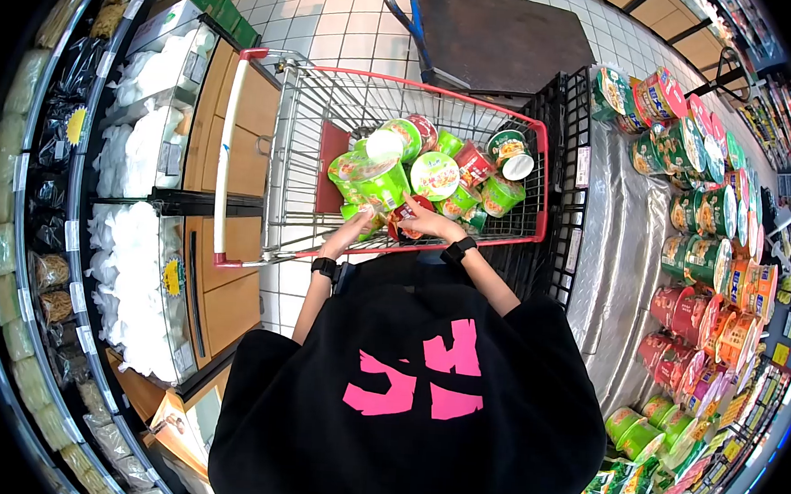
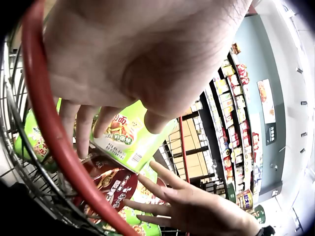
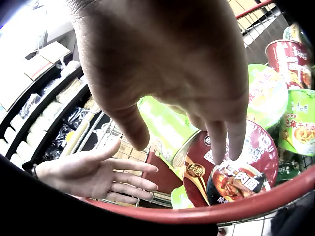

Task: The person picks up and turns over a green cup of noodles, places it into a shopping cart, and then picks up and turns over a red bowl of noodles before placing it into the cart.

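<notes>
Green and red instant noodle tubs lie piled in a shopping cart (image 1: 387, 82). The left hand (image 1: 349, 233) has its fingers extended beside a large green tub (image 1: 383, 188) and the near side of the pile. In the right wrist view the left hand (image 3: 93, 178) shows an open palm, holding nothing. The right hand (image 1: 431, 223) reaches over a dark red tub (image 1: 403, 233), its fingertips at the lid (image 3: 261, 147). In the left wrist view the right hand (image 2: 199, 209) has spread, fairly straight fingers near the red tub (image 2: 118, 184) and green tub (image 2: 147, 135).
The cart's red rim (image 1: 381, 253) runs between the body and the pile. Stacked noodle tubs (image 1: 681, 310) stand on the right, beside a silver-covered surface (image 1: 616, 260). Shelves with white bags (image 1: 136, 276) line the left. A flat trolley (image 1: 508, 41) stands beyond the cart.
</notes>
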A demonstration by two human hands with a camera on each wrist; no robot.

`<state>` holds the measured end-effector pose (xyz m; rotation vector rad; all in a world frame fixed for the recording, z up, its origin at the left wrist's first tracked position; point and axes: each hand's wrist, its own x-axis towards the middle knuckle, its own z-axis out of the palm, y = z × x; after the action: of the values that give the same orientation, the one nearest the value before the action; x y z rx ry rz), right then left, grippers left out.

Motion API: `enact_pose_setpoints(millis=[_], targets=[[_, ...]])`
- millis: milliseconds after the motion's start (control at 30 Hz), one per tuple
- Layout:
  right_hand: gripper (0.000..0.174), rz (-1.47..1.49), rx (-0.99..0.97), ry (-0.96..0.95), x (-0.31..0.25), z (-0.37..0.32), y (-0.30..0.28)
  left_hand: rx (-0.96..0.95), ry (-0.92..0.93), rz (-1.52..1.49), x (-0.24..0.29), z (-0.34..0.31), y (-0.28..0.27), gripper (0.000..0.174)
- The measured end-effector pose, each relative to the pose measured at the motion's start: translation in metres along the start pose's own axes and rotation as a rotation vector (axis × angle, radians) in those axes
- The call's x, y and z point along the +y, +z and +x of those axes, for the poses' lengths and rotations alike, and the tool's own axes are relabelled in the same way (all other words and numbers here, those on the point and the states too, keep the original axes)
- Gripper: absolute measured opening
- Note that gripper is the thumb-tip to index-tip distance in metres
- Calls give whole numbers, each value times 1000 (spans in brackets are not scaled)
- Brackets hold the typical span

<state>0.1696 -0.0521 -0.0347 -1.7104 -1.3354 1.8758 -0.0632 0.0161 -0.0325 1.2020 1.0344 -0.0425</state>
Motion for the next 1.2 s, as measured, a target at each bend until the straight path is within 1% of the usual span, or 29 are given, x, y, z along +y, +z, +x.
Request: enact_pose_setpoints(millis=[33,100,133,167,233,267,300,400,433,467,500,567,600,633,667,700,733,767,800,833,867,967,1033,1100,1167,1200], targets=[[93,-3,-3,-1,-2,-1,5,5,-40,-4,0,-4,2,80],[94,2,45,-41,-3,-2,16,-4,42,-36,-5,-9,7,73],[96,-6,25,-53,-2,1,22,48,87,-18,-1,-16,10,66],[96,-8,22,-51,1,2,29,41,114,-29,-11,-10,9,63],[98,-120,88,-116,-2,-3,43,62,211,25,-10,-18,11,61],[98,-91,95,-199,4,3,54,44,222,-7,-9,-22,12,60],[97,-160,103,-219,4,2,63,46,223,-9,-14,-21,11,60],[95,-224,134,-195,-6,-3,85,25,201,20,-21,-23,8,60],[94,-247,125,-150,-14,-8,88,27,202,19,-25,-25,8,60],[93,-269,118,-104,-22,-13,92,29,251,24,-29,-26,7,59],[93,-271,120,-104,-24,-13,95,31,299,31,-36,-25,6,57],[93,-372,117,-24,-28,-13,100,59,332,60,-51,-24,4,55],[90,-388,196,-85,-24,-12,105,67,329,133,-50,-29,3,55],[90,-389,200,-85,-20,-10,108,74,327,206,-49,-35,3,55],[89,-433,243,-110,-16,-7,110,108,358,221,-48,-40,5,52],[89,-475,287,-133,-17,-9,113,103,362,223,-46,-46,6,52],[83,-425,307,-133,-16,-11,116,114,375,258,-43,-51,6,51],[83,-422,316,-129,-16,-13,118,124,389,293,-40,-56,6,50],[79,-458,334,-178,-16,-15,120,114,395,298,-45,-54,7,50],[75,-494,352,-227,-16,-18,123,123,438,308,-49,-51,6,49],[69,-474,360,-216,-15,-21,126,131,481,317,-53,-49,6,48],[69,-510,427,-212,-13,-26,137,138,519,420,-48,-55,6,48],[66,-497,479,-221,-10,-27,145,123,503,477,-44,-62,8,51],[64,-527,540,-259,-7,-29,150,202,525,646,-44,-67,11,53],[64,-506,558,-256,-7,-32,157,172,538,646,-52,-59,10,53],[65,-468,578,-271,-5,-34,160,196,559,687,-54,-58,10,51]])
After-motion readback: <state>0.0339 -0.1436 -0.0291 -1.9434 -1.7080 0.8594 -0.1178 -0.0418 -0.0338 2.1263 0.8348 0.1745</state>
